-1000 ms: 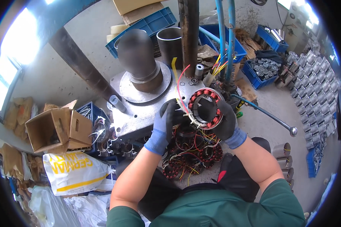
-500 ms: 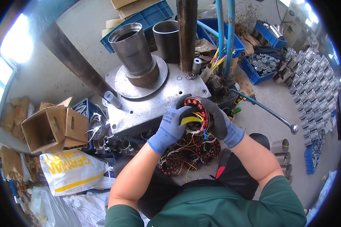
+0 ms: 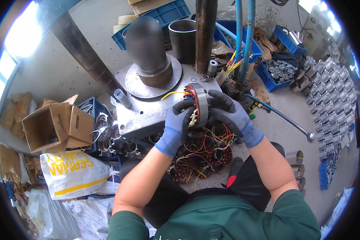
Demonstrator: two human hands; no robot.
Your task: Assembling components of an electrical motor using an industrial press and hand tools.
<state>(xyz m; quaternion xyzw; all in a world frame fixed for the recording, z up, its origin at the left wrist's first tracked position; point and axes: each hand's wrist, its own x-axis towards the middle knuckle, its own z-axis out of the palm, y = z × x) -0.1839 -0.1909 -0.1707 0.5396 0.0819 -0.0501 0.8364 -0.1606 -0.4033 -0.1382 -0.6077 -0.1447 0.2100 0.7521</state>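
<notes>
A motor stator [image 3: 203, 105], a steel ring with red windings and white lacing inside, is held on edge between my hands above the front of the press plate. My left hand [image 3: 176, 126], in a blue and black glove, is closed on its left, winding side. My right hand [image 3: 234, 116], gloved alike, has curved fingers against the outer steel band on the right. A yellow lead [image 3: 173, 94] sticks out leftward from the stator. Below my hands lies a pile of more wired stators [image 3: 204, 156] with tangled coloured leads.
The metal press plate [image 3: 142, 120] bears a tall steel cylinder [image 3: 146, 52], blurred at its top. Dark columns flank it. An open cardboard box [image 3: 78, 130] and a white bag [image 3: 76, 176] lie left. A long-handled bar [image 3: 282, 116] juts out right, near stacked metal sleeves [image 3: 332, 96].
The stator has been turned from facing up to standing on edge and raised slightly. My right hand has shifted to its outer band. The whole view has moved a little.
</notes>
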